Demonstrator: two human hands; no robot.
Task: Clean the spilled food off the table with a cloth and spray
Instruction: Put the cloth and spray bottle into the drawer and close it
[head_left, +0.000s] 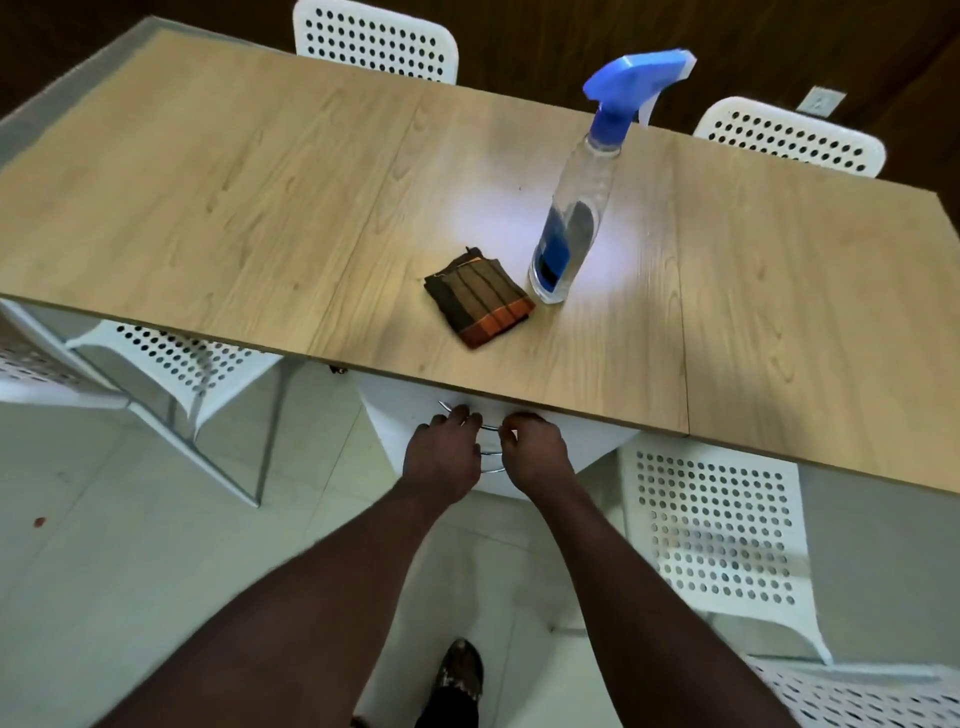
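Shows left hand (441, 452) and right hand (535, 449) below the table (260, 208) edge, fingers (461, 415) curled, grip unclear, cloth (480, 299) straight beyond, spray bottle (569, 228) just right of cloth, nearer right hand.

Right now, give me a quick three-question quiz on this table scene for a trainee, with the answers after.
1. True or false: the spray bottle lies on its side on the table.
2. In the picture, the folded cloth lies where? A) left of the bottle's base B) right of it C) on a chair
3. Fill in: the left hand and the right hand are both below the table's near ____.
Key: 1 false, it stands on its base; 2 A; 3 edge.
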